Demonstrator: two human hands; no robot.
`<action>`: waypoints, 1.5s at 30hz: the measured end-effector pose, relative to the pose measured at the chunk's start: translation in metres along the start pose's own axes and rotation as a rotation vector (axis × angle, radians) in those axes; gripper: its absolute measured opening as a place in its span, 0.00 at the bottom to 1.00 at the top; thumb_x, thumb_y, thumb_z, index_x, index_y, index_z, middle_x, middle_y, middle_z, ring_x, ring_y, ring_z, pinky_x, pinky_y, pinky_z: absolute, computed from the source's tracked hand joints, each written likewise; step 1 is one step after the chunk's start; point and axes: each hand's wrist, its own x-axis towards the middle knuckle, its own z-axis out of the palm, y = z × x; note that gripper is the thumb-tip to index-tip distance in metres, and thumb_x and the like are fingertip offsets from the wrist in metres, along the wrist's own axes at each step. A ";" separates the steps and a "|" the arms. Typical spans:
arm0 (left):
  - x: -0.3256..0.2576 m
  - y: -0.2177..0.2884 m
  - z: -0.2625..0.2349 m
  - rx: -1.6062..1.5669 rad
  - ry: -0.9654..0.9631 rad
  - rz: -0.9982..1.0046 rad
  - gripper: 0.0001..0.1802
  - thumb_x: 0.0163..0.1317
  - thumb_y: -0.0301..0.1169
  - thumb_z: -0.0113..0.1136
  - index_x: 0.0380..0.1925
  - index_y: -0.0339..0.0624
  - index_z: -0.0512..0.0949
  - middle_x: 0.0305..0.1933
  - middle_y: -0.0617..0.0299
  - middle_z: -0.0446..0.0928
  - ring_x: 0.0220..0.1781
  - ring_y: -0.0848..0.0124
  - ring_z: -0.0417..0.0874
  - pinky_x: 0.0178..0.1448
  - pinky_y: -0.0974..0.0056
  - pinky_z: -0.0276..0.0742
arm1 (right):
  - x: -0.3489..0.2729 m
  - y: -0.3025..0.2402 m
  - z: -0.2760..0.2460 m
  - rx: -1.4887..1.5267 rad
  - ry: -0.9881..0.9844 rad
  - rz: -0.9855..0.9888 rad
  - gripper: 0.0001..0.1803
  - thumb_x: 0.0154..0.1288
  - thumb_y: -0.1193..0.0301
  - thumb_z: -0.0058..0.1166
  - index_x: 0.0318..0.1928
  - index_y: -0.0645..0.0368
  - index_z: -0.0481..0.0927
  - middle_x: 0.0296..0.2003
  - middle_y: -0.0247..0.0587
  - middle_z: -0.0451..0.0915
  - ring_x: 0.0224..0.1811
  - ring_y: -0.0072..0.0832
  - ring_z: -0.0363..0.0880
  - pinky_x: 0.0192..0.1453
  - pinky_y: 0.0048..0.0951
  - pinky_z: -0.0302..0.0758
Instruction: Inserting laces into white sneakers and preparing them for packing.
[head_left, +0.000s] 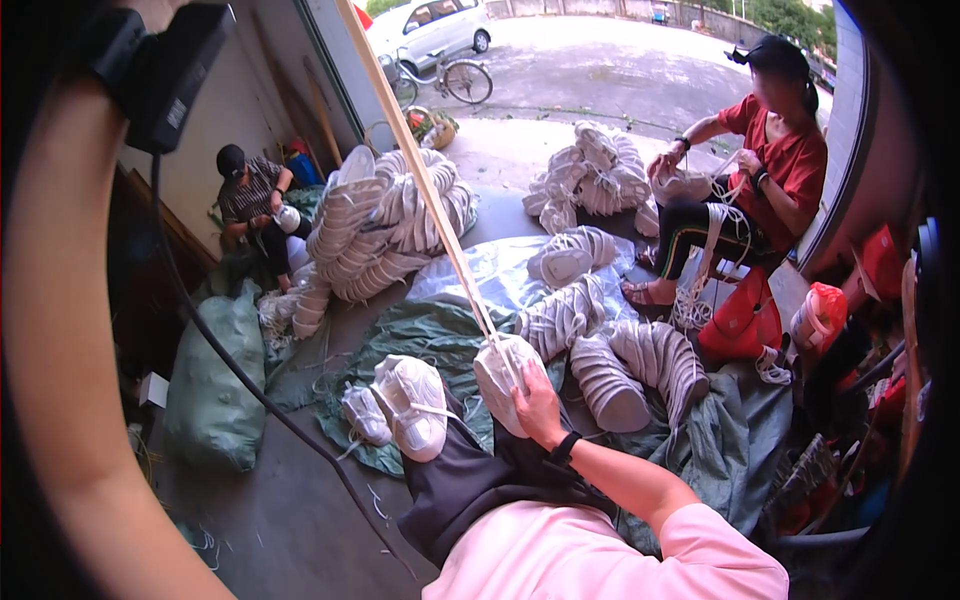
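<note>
Well, on the far left the left arm rises past the camera. Its hand is out of the picture, so I cannot tell what it does. One green sack (210, 385) sits by the wall, and one person in a striped shirt (250, 195) sits behind it. Two loose white shoes (400, 405) lie next. One long pale strip (430, 190) runs down to the white shoe (500, 375) on the knee. The right hand (538, 405) wraps its fingers around that shoe. It seems best to hold the shoe firmly and pull the strip tight and straight. I count three big heaps of tied shoes (610, 350), and one person in red (780, 150).
</note>
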 end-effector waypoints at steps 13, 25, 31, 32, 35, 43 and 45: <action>0.025 0.063 -0.015 -0.044 -0.271 0.015 0.13 0.63 0.34 0.66 0.47 0.46 0.84 0.43 0.71 0.83 0.43 0.84 0.78 0.49 0.77 0.75 | -0.033 -0.037 -0.059 -0.005 0.017 -0.016 0.28 0.61 0.69 0.54 0.59 0.73 0.71 0.63 0.66 0.66 0.68 0.54 0.63 0.74 0.42 0.57; -0.014 0.129 0.016 -0.013 -0.250 -0.074 0.12 0.62 0.36 0.67 0.44 0.47 0.83 0.39 0.72 0.82 0.39 0.85 0.77 0.46 0.77 0.76 | -0.060 -0.057 -0.099 0.074 0.056 0.051 0.29 0.63 0.64 0.53 0.58 0.74 0.73 0.62 0.66 0.68 0.68 0.54 0.64 0.74 0.42 0.57; -0.022 0.148 0.017 -0.023 -0.255 -0.106 0.12 0.64 0.37 0.65 0.45 0.46 0.82 0.42 0.68 0.81 0.37 0.85 0.78 0.43 0.77 0.78 | -0.066 -0.050 -0.100 0.010 0.040 0.003 0.30 0.61 0.66 0.56 0.59 0.73 0.71 0.63 0.66 0.67 0.69 0.53 0.63 0.75 0.41 0.56; -0.017 0.149 0.010 -0.048 -0.367 -0.121 0.12 0.65 0.36 0.64 0.45 0.44 0.81 0.43 0.65 0.81 0.34 0.86 0.77 0.38 0.79 0.78 | -0.067 -0.051 -0.100 0.001 0.035 -0.008 0.30 0.60 0.67 0.56 0.60 0.72 0.71 0.63 0.65 0.67 0.69 0.53 0.63 0.75 0.41 0.56; -0.017 0.151 0.010 -0.107 -0.484 -0.153 0.12 0.66 0.35 0.62 0.45 0.41 0.80 0.45 0.61 0.80 0.30 0.87 0.76 0.31 0.83 0.76 | -0.069 -0.050 -0.103 0.029 0.025 0.012 0.30 0.59 0.67 0.53 0.60 0.73 0.71 0.65 0.66 0.64 0.69 0.54 0.62 0.74 0.42 0.56; -0.017 0.155 0.004 -0.138 -0.484 -0.189 0.11 0.68 0.33 0.60 0.43 0.36 0.79 0.44 0.58 0.80 0.27 0.89 0.74 0.27 0.85 0.75 | -0.077 -0.056 -0.108 0.031 0.036 0.016 0.29 0.61 0.66 0.53 0.59 0.73 0.71 0.64 0.66 0.66 0.69 0.53 0.63 0.75 0.41 0.56; -0.019 0.156 0.004 -0.126 -0.454 -0.209 0.10 0.67 0.32 0.60 0.43 0.37 0.79 0.44 0.59 0.80 0.27 0.89 0.74 0.27 0.85 0.75 | -0.080 -0.060 -0.110 0.039 0.027 0.030 0.30 0.61 0.65 0.52 0.60 0.73 0.71 0.64 0.66 0.66 0.69 0.53 0.62 0.75 0.42 0.56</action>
